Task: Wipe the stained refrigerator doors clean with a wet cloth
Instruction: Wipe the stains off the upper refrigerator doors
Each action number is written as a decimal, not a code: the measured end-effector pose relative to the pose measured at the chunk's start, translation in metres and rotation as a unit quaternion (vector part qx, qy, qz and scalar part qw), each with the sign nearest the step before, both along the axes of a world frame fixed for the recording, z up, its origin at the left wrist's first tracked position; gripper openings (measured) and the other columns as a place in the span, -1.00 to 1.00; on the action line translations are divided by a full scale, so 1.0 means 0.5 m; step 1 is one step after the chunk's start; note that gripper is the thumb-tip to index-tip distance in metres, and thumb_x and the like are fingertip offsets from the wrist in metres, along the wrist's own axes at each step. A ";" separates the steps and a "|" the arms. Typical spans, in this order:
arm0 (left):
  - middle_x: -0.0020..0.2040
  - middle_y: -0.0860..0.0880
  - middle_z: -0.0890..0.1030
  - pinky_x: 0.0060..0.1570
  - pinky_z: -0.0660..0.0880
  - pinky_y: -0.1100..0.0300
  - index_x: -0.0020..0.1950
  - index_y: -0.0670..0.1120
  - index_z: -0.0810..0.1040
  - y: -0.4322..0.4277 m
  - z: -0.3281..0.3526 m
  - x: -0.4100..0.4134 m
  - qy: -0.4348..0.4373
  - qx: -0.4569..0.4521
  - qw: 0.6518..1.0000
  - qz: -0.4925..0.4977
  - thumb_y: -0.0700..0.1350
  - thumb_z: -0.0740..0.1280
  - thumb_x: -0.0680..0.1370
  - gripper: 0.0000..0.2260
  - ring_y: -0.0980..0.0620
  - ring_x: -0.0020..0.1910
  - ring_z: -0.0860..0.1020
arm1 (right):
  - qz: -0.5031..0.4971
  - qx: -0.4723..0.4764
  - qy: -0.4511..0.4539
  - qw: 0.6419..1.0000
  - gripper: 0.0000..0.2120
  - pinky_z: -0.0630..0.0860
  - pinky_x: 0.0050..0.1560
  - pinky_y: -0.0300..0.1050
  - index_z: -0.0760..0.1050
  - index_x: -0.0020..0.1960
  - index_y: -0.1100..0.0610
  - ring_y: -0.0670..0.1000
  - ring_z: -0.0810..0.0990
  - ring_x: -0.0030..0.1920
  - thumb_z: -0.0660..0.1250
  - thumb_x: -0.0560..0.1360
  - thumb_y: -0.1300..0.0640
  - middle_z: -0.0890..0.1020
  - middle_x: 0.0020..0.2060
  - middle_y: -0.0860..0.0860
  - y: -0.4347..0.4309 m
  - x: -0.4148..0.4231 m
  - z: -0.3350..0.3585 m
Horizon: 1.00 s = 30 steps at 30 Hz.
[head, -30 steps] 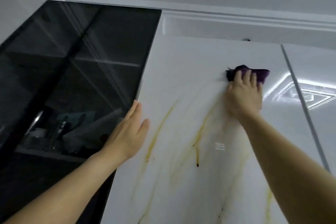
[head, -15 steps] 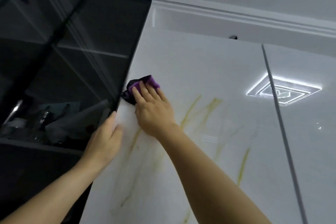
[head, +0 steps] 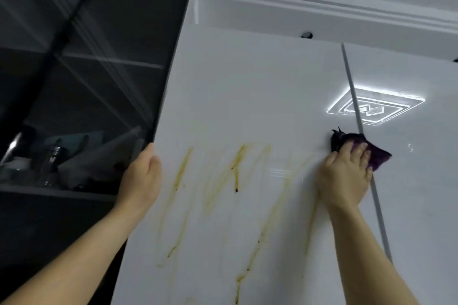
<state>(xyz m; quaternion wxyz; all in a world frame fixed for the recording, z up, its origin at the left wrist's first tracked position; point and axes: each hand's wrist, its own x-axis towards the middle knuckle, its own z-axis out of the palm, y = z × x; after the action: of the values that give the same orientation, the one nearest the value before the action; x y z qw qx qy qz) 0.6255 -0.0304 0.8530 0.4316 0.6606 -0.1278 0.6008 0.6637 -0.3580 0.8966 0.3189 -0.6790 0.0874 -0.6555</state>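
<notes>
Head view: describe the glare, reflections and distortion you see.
Head view: a square ceiling-light reflection glares across the seam between the glossy white refrigerator doors; the black glass cabinet door mirrors pale streaks; the wide-angle lens slants the vertical edges.

Cloth (head: 378,157) under right hand (head: 345,177) at right edge of left door (head: 247,94), cabinet (head: 86,69) left of it.

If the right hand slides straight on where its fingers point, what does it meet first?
Probably the grey door seam, just beyond the purple cloth the right hand presses.
</notes>
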 end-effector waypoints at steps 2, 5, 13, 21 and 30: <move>0.34 0.03 0.48 0.35 0.31 0.09 0.40 -0.09 0.41 0.008 -0.005 0.003 0.003 -0.014 0.999 -0.048 -0.19 0.08 0.60 -0.63 0.08 0.33 0.41 | 0.007 -0.040 -0.018 0.999 -0.48 -0.10 0.47 0.03 0.02 0.53 0.18 0.12 -0.01 0.52 0.02 0.60 0.11 0.05 0.52 0.17 0.102 -0.004 0.007; 0.35 0.06 0.47 0.39 0.31 0.01 0.41 -0.07 0.40 0.021 -0.019 -0.004 0.018 -0.077 0.980 -0.182 -0.17 0.16 0.61 -0.65 0.14 0.33 0.42 | 0.049 -0.198 -0.063 0.977 -0.45 -0.18 0.47 -0.02 0.00 0.53 0.13 0.08 -0.01 0.52 0.06 0.58 0.10 0.03 0.53 0.12 0.309 -0.014 0.004; 0.33 -0.04 0.48 0.33 0.36 0.03 0.40 -0.07 0.39 -0.005 -0.074 -0.020 0.018 -0.204 0.959 -0.199 -0.15 0.12 0.63 -0.66 0.02 0.28 0.45 | 0.082 -0.464 -0.016 0.882 -0.49 -0.31 0.47 -0.06 -0.01 0.54 0.08 0.04 -0.11 0.53 -0.05 0.61 0.01 0.02 0.54 0.05 0.517 -0.044 -0.086; 0.12 0.03 0.62 0.20 0.47 0.00 0.21 -0.01 0.58 -0.034 -0.091 -0.022 0.040 -0.266 0.954 -0.133 -0.15 0.21 0.53 -0.71 0.01 0.11 0.56 | 0.034 -0.452 -0.010 0.891 -0.46 -0.08 0.50 -0.02 0.20 0.48 0.00 0.04 0.22 0.47 -0.03 0.51 0.01 0.27 0.47 0.01 0.336 -0.026 -0.107; -0.17 0.19 0.63 -0.13 0.50 0.23 -0.12 0.07 0.66 -0.066 -0.094 -0.037 0.015 -0.254 0.962 -0.098 -0.25 0.16 0.49 -0.68 0.15 -0.12 0.57 | -0.024 -0.183 0.063 0.981 -0.38 -0.10 0.48 0.04 -0.06 0.54 0.02 0.09 0.00 0.52 -0.18 0.51 -0.13 -0.03 0.54 0.03 -0.066 -0.002 -0.168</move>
<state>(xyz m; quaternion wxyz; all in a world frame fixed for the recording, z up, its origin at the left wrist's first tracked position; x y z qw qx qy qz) 0.6070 -0.0636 0.8061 0.6441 0.5222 -0.0287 0.5582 0.6627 -0.3912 0.8127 0.1675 -0.7633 0.0020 -0.6240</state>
